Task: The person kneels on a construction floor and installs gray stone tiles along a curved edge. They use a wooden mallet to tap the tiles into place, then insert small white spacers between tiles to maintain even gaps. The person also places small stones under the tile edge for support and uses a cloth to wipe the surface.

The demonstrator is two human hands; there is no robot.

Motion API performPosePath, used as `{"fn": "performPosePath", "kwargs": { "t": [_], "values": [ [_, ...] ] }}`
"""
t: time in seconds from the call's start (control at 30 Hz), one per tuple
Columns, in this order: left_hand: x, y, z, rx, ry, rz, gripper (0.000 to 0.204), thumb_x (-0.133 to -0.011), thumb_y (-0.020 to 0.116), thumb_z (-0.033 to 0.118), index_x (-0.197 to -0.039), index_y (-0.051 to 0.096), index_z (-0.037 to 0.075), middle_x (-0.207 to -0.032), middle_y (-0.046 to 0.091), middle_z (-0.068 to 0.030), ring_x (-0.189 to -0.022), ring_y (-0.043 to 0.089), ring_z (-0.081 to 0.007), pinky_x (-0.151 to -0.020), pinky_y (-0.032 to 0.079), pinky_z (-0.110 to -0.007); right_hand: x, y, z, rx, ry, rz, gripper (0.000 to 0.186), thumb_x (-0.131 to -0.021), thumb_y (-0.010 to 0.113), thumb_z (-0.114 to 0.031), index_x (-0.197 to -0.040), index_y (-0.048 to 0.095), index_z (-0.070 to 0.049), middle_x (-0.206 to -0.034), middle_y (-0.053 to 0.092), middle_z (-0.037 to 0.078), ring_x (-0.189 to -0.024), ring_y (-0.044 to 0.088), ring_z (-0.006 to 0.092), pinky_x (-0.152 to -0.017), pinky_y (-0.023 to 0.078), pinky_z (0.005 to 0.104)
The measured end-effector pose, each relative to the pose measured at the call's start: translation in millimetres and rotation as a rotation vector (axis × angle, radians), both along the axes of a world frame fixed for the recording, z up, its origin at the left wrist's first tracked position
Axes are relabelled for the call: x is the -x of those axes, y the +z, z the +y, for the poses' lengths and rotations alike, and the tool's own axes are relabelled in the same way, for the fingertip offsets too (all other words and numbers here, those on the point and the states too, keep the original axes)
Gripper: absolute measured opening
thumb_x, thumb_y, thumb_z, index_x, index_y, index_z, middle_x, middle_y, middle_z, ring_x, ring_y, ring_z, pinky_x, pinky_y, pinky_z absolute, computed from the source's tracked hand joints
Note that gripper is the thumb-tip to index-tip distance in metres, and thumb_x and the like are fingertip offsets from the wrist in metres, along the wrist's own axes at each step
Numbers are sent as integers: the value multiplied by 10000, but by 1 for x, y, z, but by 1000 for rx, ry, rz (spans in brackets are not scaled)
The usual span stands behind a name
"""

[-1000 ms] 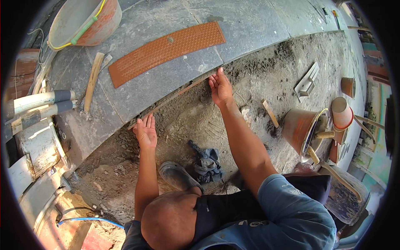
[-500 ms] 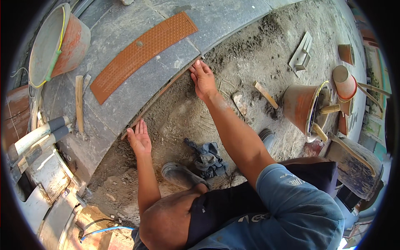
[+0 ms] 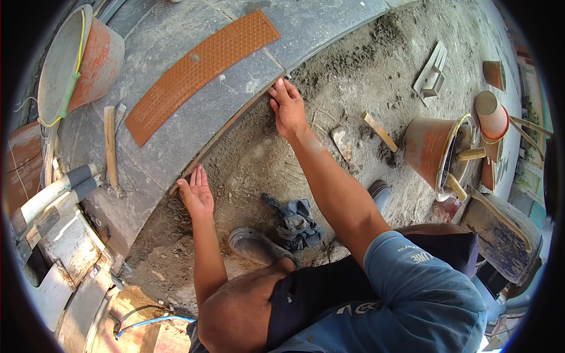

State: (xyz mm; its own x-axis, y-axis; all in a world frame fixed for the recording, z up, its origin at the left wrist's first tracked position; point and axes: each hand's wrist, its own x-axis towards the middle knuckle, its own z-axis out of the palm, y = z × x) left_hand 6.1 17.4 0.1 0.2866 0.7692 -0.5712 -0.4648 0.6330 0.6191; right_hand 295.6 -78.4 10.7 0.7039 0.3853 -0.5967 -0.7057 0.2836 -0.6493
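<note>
Beside grey slabs (image 3: 191,129), your left hand (image 3: 198,197) at seven o'clock and right hand (image 3: 289,112) at two touch a brown strip (image 3: 236,118), grip unclear; probably brittle: support both ends.

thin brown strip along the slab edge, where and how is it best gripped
Probably near both ends, from the soil side: the thin brown strip is long and narrow, so two spread holds should steady it, and the slab borders its other side. The left hand is near the lower-left end, the right hand near the upper-right.
</note>
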Motion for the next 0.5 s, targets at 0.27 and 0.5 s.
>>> {"fn": "performPosePath", "kwargs": {
  "t": [0.27,0.5],
  "values": [
    [-1,-1,2,8,25,-1,681,-788,660,375,-1177,278,-35,-1365,185,-378,-1275,311,-416,-1078,322,-446,-3,2,0,69,14,4,525,-855,623,-383,-1247,444,-83,-1154,557,-27,-1002,516,100,-793,397,253],
    [-1,-3,4,-5,26,-33,489,-781,686,331,-1013,403,6,-1320,274,-379,-1246,346,-434,-1061,336,-481,-4,7,-3,-16,41,31,597,-848,642,-352,-1289,377,-49,-1132,526,12,-1033,501,149,-821,415,311]
  ]
}}
